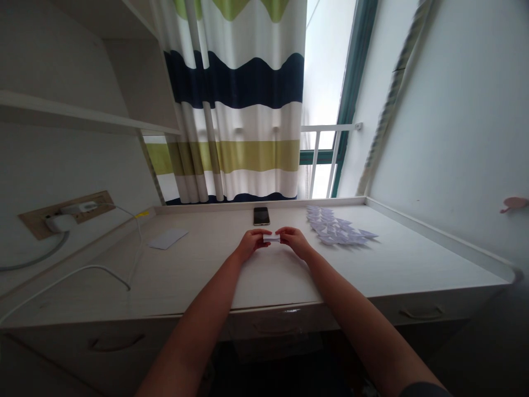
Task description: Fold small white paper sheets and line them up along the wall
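Note:
A small folded piece of white paper (pixel 271 238) is held between my two hands, just above the middle of the desk. The fingers of my left hand (pixel 252 242) pinch its left end. At its right end, my right hand (pixel 292 239) grips it the same way. To the right lie several folded white paper triangles (pixel 336 227), set out in overlapping rows. Flat on the desk at the left is a white paper sheet (pixel 168 239). Parts of the held paper are hidden behind my fingers.
Behind my hands a dark phone (pixel 261 216) lies on the white desk (pixel 273 281). A white cable (pixel 103 268) runs over the left side from a wall socket (pixel 68 212). A raised rim (pixel 438 237) borders the desk, and a striped curtain (pixel 243 121) hangs behind it.

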Demonstrator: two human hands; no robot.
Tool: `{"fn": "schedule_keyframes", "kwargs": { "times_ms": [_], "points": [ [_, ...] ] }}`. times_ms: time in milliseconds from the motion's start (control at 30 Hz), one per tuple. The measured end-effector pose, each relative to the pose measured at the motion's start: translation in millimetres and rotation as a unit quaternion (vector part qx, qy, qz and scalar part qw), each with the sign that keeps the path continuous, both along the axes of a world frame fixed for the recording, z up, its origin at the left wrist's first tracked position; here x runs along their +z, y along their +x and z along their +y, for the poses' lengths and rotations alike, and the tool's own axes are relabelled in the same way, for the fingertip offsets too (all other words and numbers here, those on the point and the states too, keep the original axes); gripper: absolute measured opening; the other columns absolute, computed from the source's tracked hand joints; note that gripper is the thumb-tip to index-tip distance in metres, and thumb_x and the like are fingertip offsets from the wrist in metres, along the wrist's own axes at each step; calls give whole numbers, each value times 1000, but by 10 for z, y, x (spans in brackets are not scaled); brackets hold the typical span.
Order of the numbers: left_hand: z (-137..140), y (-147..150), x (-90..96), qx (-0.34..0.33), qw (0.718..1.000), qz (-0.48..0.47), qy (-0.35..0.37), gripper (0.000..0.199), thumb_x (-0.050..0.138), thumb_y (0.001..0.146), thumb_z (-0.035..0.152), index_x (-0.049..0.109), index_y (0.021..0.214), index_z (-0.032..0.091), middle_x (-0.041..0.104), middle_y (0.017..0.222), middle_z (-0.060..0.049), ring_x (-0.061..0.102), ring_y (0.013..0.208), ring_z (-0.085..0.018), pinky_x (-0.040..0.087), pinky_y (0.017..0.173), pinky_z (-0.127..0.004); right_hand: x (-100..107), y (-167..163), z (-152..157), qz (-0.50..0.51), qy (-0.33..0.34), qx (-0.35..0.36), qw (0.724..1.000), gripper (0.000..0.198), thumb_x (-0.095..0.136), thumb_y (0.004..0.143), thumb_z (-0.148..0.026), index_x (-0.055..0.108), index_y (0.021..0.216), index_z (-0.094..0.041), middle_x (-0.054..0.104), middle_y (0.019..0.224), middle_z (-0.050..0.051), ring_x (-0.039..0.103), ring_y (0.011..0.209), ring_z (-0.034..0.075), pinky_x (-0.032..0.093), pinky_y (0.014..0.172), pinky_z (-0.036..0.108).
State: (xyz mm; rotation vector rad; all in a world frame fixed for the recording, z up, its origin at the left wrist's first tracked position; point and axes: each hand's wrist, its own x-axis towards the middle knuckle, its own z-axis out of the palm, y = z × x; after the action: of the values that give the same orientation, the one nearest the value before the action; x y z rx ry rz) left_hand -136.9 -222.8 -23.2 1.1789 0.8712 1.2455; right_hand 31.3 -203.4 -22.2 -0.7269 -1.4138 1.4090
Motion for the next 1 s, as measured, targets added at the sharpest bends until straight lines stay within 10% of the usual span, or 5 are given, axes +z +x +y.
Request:
{"fn": "schedule_keyframes", "kwargs": {
  "times_ms": [1000],
  "points": [
    [-40,21,24,48,989,123,62,43,68,60,22,55,99,13,58,67,0,56,58,-9,49,66,-28,36,-11,-62,-15,-35,-34,999,18,65,65,-21,58,81,-17,60,59,-1,62,55,13,52,61,30]
  ]
}}
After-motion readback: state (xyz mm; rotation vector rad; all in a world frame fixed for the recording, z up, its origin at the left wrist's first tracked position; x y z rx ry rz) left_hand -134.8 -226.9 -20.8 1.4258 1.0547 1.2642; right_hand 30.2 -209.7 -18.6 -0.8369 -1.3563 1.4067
